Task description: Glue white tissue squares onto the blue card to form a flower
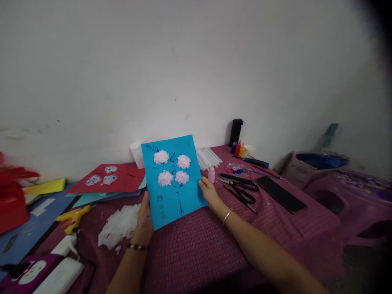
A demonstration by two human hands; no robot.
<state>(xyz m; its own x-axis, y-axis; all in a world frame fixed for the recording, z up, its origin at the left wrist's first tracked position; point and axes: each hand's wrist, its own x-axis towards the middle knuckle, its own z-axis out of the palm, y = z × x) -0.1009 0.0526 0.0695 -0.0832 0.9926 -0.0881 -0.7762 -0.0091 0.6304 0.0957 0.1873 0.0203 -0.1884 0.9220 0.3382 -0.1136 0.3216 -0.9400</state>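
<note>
A blue sheet of card (191,196) is held up at a tilt above the table, bearing several pale pink flower puffs, dark blue painted stems and leaves, and handwritten characters at its lower left. My left hand (144,218) grips its lower left edge, the fingers mostly behind it. At the right edge, my right hand (210,192) pinches the card with the thumb on the front. Just beyond that hand stands a small pink bottle (211,174). Crumpled white tissue (121,224) lies beside my left hand.
Scissors (241,188), pens and a black phone (280,194) lie on the right. Paint bottles (238,148) and a black flask (235,131) stand by the wall. Leftward are a red flower card (122,181), a yellow glue gun (73,218) and a purple power strip (36,273). Purple stools (358,208) stand beyond the table.
</note>
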